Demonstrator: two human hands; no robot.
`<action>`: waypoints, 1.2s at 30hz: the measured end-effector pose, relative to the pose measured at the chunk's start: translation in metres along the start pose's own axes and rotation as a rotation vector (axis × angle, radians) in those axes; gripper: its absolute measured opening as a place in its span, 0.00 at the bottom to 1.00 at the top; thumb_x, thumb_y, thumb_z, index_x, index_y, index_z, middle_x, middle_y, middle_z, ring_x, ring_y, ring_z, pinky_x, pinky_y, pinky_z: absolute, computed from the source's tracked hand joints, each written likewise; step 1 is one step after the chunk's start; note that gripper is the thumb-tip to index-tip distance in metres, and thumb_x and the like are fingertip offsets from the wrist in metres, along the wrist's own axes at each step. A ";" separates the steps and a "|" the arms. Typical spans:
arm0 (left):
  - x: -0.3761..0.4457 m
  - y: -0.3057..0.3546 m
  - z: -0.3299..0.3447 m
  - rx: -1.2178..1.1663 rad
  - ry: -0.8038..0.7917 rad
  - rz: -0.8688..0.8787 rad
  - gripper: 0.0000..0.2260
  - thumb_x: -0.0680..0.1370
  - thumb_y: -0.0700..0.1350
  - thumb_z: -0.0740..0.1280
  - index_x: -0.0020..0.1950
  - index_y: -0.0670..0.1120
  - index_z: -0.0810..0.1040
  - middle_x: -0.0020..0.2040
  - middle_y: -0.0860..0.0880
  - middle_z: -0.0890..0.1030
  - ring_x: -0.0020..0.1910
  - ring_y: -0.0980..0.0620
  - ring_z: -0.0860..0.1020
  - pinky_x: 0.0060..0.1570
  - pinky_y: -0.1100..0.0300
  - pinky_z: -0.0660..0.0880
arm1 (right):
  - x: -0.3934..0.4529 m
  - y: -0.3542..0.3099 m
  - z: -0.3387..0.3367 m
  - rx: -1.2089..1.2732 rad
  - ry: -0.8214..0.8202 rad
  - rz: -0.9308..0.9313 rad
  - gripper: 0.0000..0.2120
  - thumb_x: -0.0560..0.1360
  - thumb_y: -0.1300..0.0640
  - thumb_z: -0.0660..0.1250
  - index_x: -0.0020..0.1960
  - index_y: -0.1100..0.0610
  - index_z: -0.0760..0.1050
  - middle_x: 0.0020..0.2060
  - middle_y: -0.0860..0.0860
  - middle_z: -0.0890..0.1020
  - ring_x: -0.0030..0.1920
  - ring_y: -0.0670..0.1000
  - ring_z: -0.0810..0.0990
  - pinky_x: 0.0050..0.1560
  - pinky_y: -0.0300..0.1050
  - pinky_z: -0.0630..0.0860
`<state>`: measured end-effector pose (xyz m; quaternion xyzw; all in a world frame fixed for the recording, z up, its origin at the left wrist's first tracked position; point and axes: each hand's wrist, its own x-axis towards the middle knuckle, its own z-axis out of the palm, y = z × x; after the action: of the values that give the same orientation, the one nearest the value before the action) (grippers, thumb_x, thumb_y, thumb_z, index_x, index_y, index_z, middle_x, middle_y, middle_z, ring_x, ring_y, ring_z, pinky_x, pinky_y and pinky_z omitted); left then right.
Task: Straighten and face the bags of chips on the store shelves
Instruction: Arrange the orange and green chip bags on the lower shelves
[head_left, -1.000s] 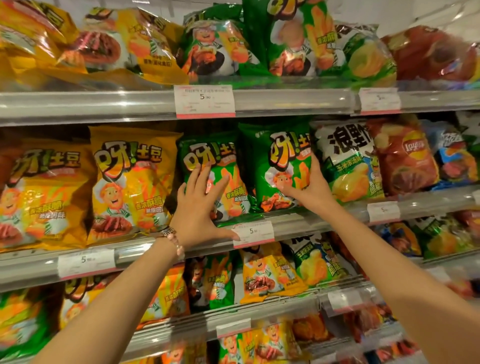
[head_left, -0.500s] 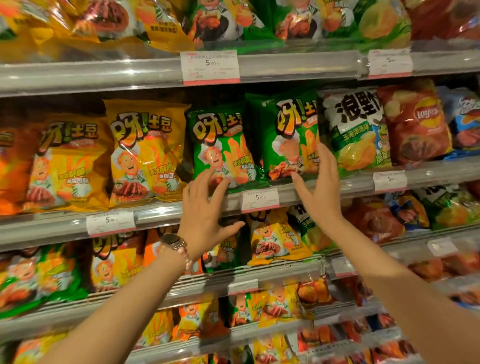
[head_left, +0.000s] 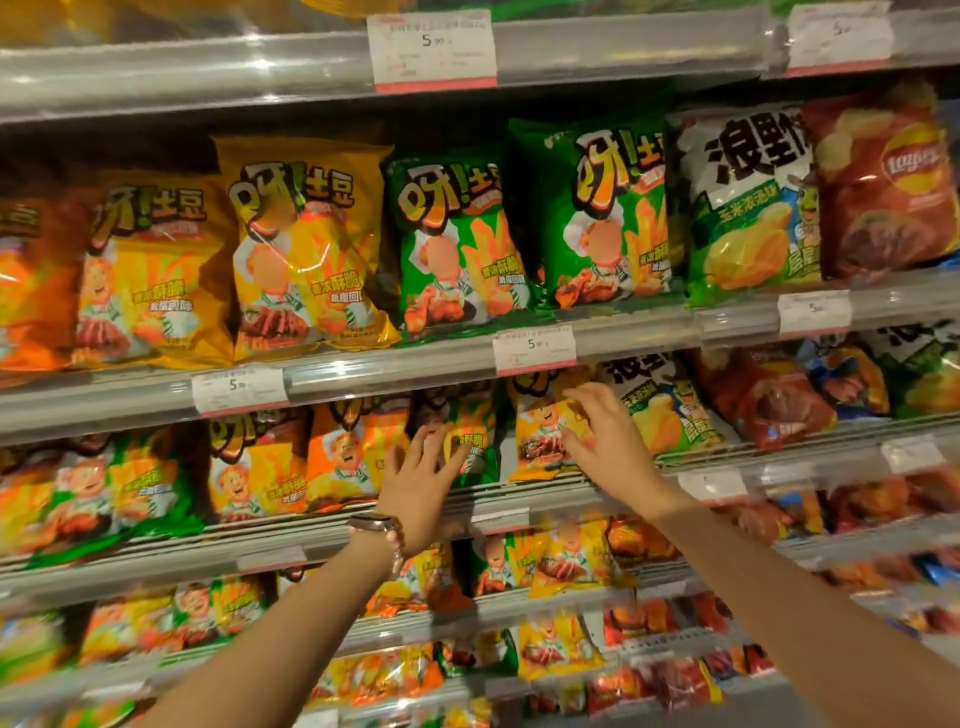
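Just below the price tag (head_left: 535, 349) on the shelf rail stands a small yellow bag (head_left: 545, 441), upright with its long axis vertical. The right hand (head_left: 608, 447) lies on its right side, fingers curled onto its front, seemingly pinching it; the left hand (head_left: 423, 491), fingers spread, reaches for the green bag (head_left: 475, 447) left of it, so the right hand is nearer
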<state>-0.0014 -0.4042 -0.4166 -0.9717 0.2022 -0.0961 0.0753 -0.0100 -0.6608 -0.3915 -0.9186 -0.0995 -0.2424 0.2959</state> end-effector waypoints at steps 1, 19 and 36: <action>0.002 0.001 0.001 0.040 -0.060 -0.051 0.42 0.77 0.45 0.68 0.78 0.56 0.40 0.79 0.44 0.40 0.77 0.40 0.39 0.71 0.36 0.44 | 0.005 0.004 0.002 -0.064 -0.033 0.049 0.26 0.74 0.53 0.68 0.70 0.58 0.66 0.66 0.56 0.67 0.67 0.57 0.67 0.65 0.49 0.67; 0.013 0.007 0.018 0.195 -0.145 -0.130 0.38 0.79 0.36 0.58 0.77 0.58 0.35 0.79 0.43 0.42 0.76 0.40 0.37 0.64 0.27 0.35 | 0.039 0.030 0.023 0.026 -0.238 0.529 0.57 0.60 0.36 0.77 0.76 0.58 0.50 0.68 0.58 0.70 0.66 0.60 0.70 0.61 0.56 0.74; -0.009 -0.030 0.017 -0.211 0.438 -0.292 0.34 0.63 0.50 0.79 0.65 0.42 0.73 0.63 0.35 0.74 0.63 0.34 0.73 0.56 0.32 0.69 | 0.012 0.008 0.030 0.441 0.043 0.488 0.47 0.63 0.48 0.79 0.74 0.54 0.58 0.66 0.53 0.72 0.66 0.55 0.71 0.65 0.50 0.71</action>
<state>0.0054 -0.3714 -0.4291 -0.9491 0.0804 -0.2921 -0.0863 0.0142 -0.6487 -0.4102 -0.8240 0.0796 -0.1562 0.5389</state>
